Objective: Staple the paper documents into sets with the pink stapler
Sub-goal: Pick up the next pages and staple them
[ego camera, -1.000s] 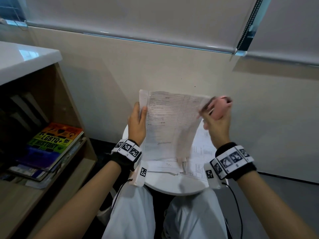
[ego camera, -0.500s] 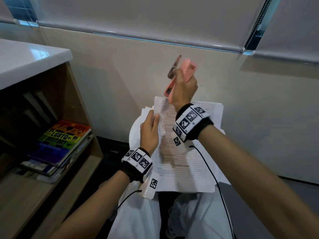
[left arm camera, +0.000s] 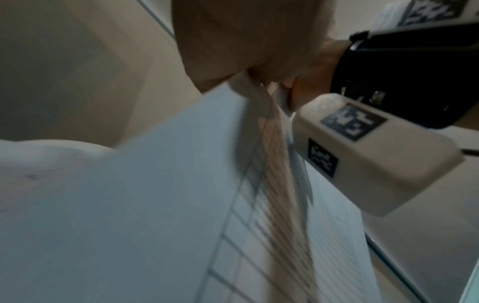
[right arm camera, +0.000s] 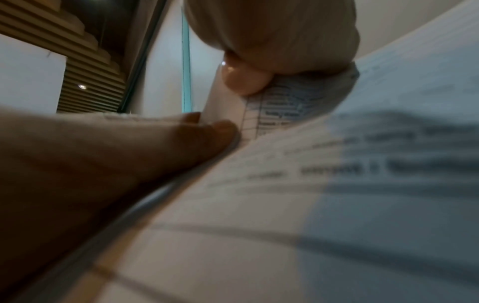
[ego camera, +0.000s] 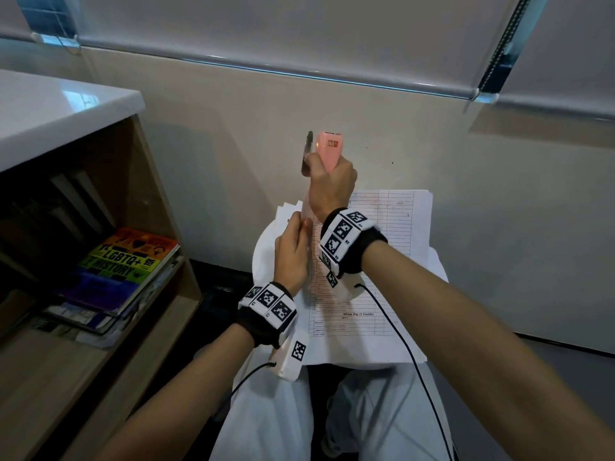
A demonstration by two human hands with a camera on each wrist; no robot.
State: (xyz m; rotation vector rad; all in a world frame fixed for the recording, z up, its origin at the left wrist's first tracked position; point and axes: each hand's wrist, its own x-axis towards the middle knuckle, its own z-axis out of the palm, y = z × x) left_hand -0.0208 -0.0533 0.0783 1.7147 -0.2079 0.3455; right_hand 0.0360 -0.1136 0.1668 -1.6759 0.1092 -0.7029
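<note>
The pink stapler (ego camera: 328, 151) stands upright in my right hand (ego camera: 331, 186), which grips it in a fist, labelled rear end up and metal base to the left. Its lower end is hidden behind the hand, at the top left corner of the printed paper set (ego camera: 382, 227). My left hand (ego camera: 292, 251) pinches the left edge of those sheets just below. In the right wrist view the stapler (right arm camera: 220, 96) shows pale pink under my fingers, with the left fingertips (right arm camera: 202, 133) on the paper (right arm camera: 285, 184). The left wrist view shows blurred sheets (left arm camera: 155, 205).
The papers lie on a small round white table (ego camera: 263, 257) above my knees, close to a beige wall. A wooden bookshelf (ego camera: 159, 194) with a stack of books (ego camera: 129, 261) stands at the left. More loose sheets (ego camera: 286, 211) stick out behind my left hand.
The paper set came down from upright to lie on the table. My right hand carried the stapler from the right corner across to the top left corner and turned it upright.
</note>
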